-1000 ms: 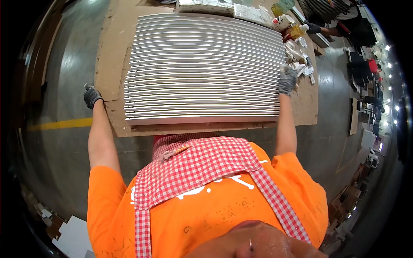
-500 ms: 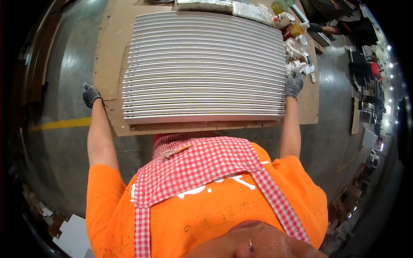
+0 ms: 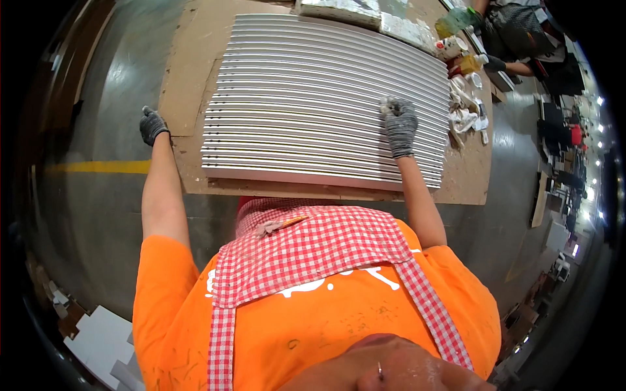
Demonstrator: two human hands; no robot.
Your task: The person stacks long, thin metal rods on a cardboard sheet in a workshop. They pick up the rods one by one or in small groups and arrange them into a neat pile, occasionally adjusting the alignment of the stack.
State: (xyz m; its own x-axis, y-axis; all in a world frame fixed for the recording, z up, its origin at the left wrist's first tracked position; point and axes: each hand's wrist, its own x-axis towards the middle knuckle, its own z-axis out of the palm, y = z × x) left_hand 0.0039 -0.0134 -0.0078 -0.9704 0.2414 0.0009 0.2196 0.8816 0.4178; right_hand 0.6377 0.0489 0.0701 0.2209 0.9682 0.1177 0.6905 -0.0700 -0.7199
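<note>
A row of long pale slats lies side by side on the table, with dark marks or holes near their left ends. My right hand, in a grey knit glove, is over the right part of the slats. Its fingers are bent round a small whitish wad, mostly hidden by the glove. My left hand, gloved the same way, is curled just off the table's left edge, with one digit pointing up. Nothing shows in it.
Beyond the slats lie white blocks. White rags, a yellow bottle, a white can and a green bottle crowd the right side of the brown tabletop. Another person's gloved hand is at the far right.
My right hand has moved left from the rags onto the slats, with a whitish wad in its fingers. My left hand stays off the table's left edge. The whole view has shifted slightly.
</note>
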